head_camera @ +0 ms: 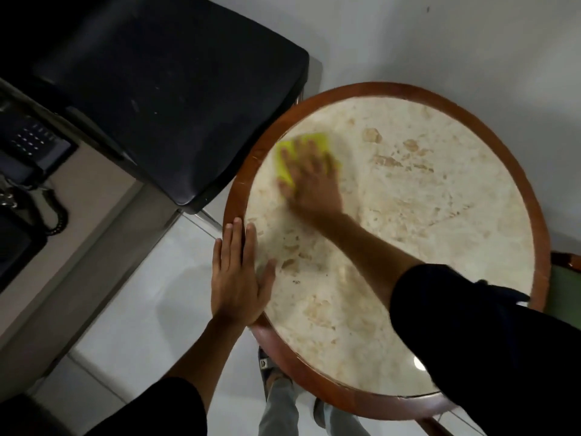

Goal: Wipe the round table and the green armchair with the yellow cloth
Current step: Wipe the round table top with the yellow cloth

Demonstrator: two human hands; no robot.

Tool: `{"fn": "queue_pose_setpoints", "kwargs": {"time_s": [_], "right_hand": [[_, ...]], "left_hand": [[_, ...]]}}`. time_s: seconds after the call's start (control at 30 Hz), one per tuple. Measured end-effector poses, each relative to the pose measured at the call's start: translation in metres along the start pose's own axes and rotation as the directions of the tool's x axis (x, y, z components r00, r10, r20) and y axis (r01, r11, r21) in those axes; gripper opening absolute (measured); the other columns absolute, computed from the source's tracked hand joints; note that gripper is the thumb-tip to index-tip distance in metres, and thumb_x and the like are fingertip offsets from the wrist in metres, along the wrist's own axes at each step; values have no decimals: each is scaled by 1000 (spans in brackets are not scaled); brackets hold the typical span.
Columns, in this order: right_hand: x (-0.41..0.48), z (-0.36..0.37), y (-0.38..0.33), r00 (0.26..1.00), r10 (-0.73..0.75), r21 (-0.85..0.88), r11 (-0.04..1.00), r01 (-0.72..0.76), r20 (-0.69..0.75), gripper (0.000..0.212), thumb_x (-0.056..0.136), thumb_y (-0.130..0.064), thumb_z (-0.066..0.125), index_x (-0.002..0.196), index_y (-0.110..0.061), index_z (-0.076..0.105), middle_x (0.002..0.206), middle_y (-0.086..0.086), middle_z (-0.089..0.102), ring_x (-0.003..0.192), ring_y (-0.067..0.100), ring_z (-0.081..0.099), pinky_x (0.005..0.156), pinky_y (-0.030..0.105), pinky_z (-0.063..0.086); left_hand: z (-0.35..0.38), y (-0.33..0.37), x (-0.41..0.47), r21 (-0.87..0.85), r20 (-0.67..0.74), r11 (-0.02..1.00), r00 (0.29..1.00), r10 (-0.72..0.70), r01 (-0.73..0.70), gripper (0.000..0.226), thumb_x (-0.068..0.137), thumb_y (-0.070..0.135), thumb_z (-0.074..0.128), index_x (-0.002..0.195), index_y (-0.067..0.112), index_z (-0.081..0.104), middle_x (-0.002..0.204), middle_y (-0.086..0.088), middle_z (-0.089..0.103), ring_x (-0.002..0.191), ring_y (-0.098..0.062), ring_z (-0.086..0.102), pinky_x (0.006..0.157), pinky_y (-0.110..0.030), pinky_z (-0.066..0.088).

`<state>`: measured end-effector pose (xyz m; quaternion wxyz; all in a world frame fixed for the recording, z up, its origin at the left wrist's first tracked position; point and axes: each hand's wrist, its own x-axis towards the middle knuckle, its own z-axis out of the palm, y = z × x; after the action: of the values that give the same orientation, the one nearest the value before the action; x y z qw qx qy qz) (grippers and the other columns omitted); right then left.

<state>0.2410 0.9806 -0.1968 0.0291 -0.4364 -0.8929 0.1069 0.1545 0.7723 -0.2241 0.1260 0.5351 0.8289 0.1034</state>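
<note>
1. On the round table [440, 199], toward its 10 o'clock sector, the yellow cloth [290, 152] is pressed flat against the marbled top; the cloth is partly blurred.
2. The right hand [311, 180] is laid palm down on the cloth, with its fingers [287, 160] spread apart and extended rather than curled around it; the cloth's edges are seen beyond the fingertips at 11 and 12 o'clock.
3. The left hand [240, 278] is rested flat at the table's 8 o'clock edge, straddling the brown wooden rim; its fingers are held straight and close together, the thumb is splayed onto the marbled surface, and nothing is grasped.
4. Both forearms are bare, and dark sleeves are seen at the lower frame.
5. A sliver of the green armchair [564, 294] is shown at the table's 3 to 4 o'clock side, mostly hidden by the table rim and the right sleeve.
6. A black padded chair [176, 99] is placed just beside the table at 10 to 11 o'clock.
7. A dark telephone [31, 146] with a coiled cord is set on a counter at the far 9 o'clock side.
</note>
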Motion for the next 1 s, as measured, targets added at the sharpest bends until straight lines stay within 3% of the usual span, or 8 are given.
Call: {"fn": "queue_pose_setpoints", "kwargs": {"time_s": [0.07, 0.13, 0.27, 0.5, 0.6, 0.83, 0.9, 1.0], "right_hand": [[2, 3, -24, 953, -295, -54, 953, 299, 74, 57, 100, -47, 33, 153, -25, 29, 162, 6, 25, 151, 29, 16, 121, 52, 14], [22, 0, -1, 938, -328, -21, 943, 332, 108, 58, 100, -48, 31, 153, -26, 26, 163, 6, 22, 151, 28, 14, 121, 51, 11], [69, -19, 84, 993, 112, 19, 993, -113, 46, 59, 102, -49, 29, 155, -30, 16, 165, 6, 10, 152, 32, 3, 121, 56, 11], [-57, -46, 201, 798, 601, 77, 799, -597, -41, 64, 99, -58, 23, 156, -31, 14, 166, 6, 7, 152, 30, 0, 119, 60, 12], [-132, -29, 147, 847, 527, 34, 850, -526, -72, 62, 99, -50, 30, 155, -25, 20, 164, 10, 14, 151, 34, 6, 119, 58, 15], [-321, 30, -19, 1000, 5, 9, 1000, -5, 16, 58, 97, -49, 44, 151, -29, 34, 160, 5, 29, 150, 30, 20, 116, 59, 22], [-362, 27, -16, 999, 1, 0, 1000, -1, 45, 57, 98, -49, 45, 151, -29, 34, 158, 5, 34, 150, 29, 21, 116, 57, 24], [-385, 4, 48, 956, 283, -49, 959, -280, 73, 56, 101, -51, 26, 152, -27, 24, 156, 14, 36, 151, 31, 11, 115, 60, 24]], "left_hand": [[0, -3, 2, -25, 0, 1000, 1000, -2, 2, 73, 99, 56, 34, 158, 17, 17, 167, -7, 15, 155, -25, 11, 125, -44, 12], [1, -3, 4, -29, -1, 1000, 1000, 0, 0, 73, 98, 54, 39, 158, 17, 19, 167, -7, 17, 155, -25, 15, 125, -44, 15], [-1, -3, 4, -37, -22, 999, 1000, 6, -7, 75, 96, 55, 40, 158, 18, 18, 166, -8, 20, 153, -28, 19, 123, -46, 18], [-4, -1, 4, -36, -41, 999, 998, 39, -40, 76, 96, 54, 40, 157, 13, 21, 165, -14, 20, 153, -32, 18, 123, -49, 18], [-6, 3, 3, -22, -16, 1000, 1000, 20, -21, 77, 96, 53, 42, 157, 13, 18, 166, -13, 17, 154, -32, 14, 124, -50, 16], [-7, 5, 1, 67, -27, 997, 999, 29, -27, 73, 99, 53, 30, 158, 14, 13, 166, -14, 15, 155, -29, 10, 126, -47, 10], [-5, 2, 1, 113, -35, 992, 998, 56, -52, 73, 100, 52, 30, 157, 11, 14, 165, -17, 17, 154, -31, 12, 125, -48, 12], [-3, 0, -1, 138, -21, 988, 997, 78, -74, 73, 100, 53, 28, 157, 11, 11, 165, -18, 15, 154, -32, 10, 125, -48, 11]]}}
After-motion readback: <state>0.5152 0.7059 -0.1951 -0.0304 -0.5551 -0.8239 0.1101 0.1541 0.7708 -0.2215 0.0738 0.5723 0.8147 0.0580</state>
